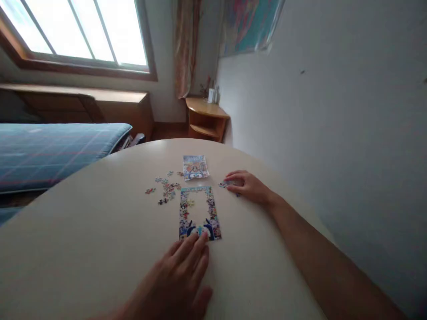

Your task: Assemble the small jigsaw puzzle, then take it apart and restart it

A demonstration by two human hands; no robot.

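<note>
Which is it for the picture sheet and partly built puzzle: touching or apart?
Apart. Head view: a strip of tabletop shows between picture sheet and puzzle.

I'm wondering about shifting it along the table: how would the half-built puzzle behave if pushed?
The puzzle would probably flex or break apart, since its middle is mostly unfilled. It should slide rather than roll, lying flat on the table. It's likely light, as it looks thin.

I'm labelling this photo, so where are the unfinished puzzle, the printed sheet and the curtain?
Unfinished puzzle (183,214), head view: its left border.
Printed sheet (195,167), head view: its middle.
Curtain (185,49), head view: its middle folds.
</note>
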